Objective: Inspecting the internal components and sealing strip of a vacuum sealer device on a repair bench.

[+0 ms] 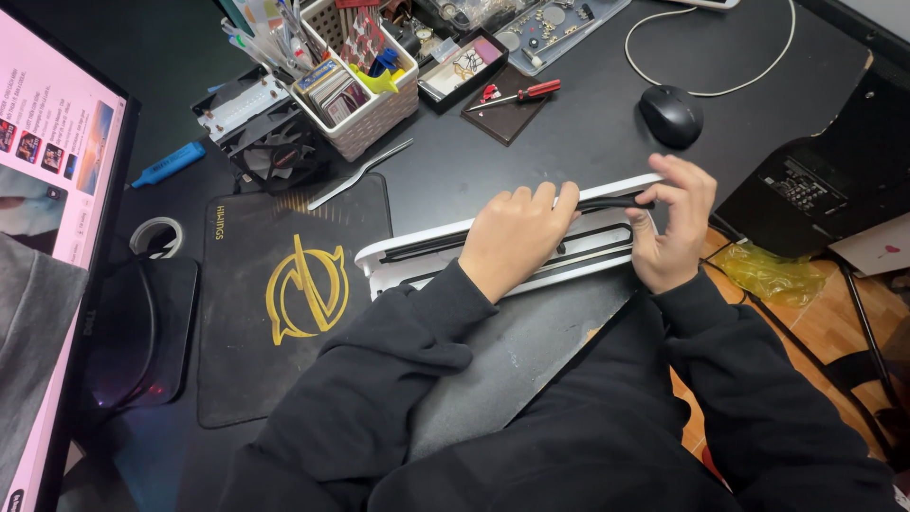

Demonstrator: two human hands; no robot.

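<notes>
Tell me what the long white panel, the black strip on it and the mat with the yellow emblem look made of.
White panel: probably hard plastic, smooth with a slight sheen and moulded edges. Black strip, pinched by the right hand: likely rubber or soft plastic, matte and thin. Mat: seemingly cloth-topped, dull black with a printed emblem.

Dark black tabletop [588, 133], lit monitor [52, 171] glowing pink at its left edge, orange wood-pattern floor [806, 332] to the right, dim room light

Long white plastic panel [417, 248] with black rubber strip [611, 202], flat on black desk [588, 142]. Left hand [517, 237] pressing on panel; right hand [671, 223] pinching strip end. Nearby: black mouse [670, 115], red-handled screwdriver [519, 95], white basket [365, 128].
</notes>
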